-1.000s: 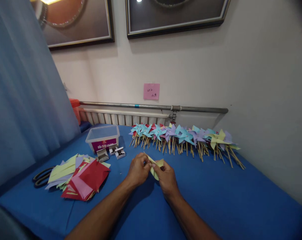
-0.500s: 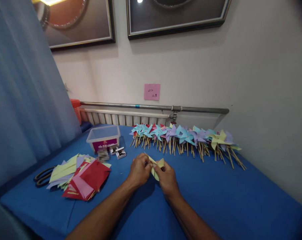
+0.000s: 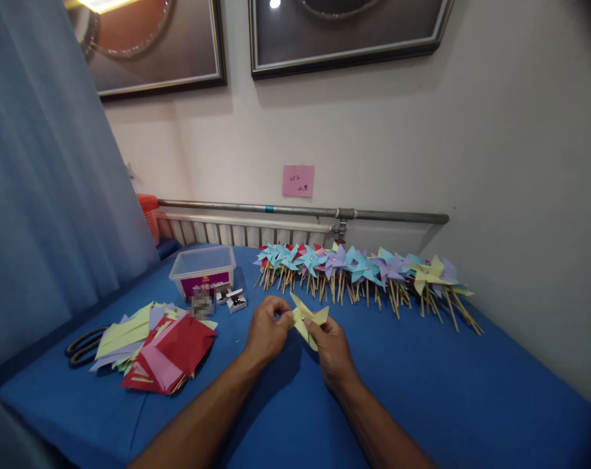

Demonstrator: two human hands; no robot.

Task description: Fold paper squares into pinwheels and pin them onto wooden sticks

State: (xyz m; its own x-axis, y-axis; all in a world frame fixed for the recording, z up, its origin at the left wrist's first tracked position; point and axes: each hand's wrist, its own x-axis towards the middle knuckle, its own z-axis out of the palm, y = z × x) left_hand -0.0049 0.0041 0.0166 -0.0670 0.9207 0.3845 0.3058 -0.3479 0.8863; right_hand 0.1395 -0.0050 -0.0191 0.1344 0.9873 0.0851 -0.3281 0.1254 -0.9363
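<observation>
Both hands meet over the middle of the blue table [image 3: 422, 404]. A pale yellow paper pinwheel [image 3: 309, 317] is held between them. My right hand [image 3: 333, 352] grips its lower edge with pinched fingers. The fingertips of my left hand [image 3: 266, 329] are curled and pinched at the pinwheel's left side, by its centre. Whether a stick is attached to the pinwheel is hidden by my right hand.
A long row of finished pinwheels on sticks [image 3: 363, 270] lies along the far edge by the wall. Left of my hands lie a stack of coloured paper squares [image 3: 158, 345], black scissors [image 3: 83, 344], a clear plastic tub [image 3: 203, 268] and small open boxes [image 3: 229, 298].
The yellow pinwheel has opened out and shifted slightly right and up; my left hand has drawn a little away from its left side.
</observation>
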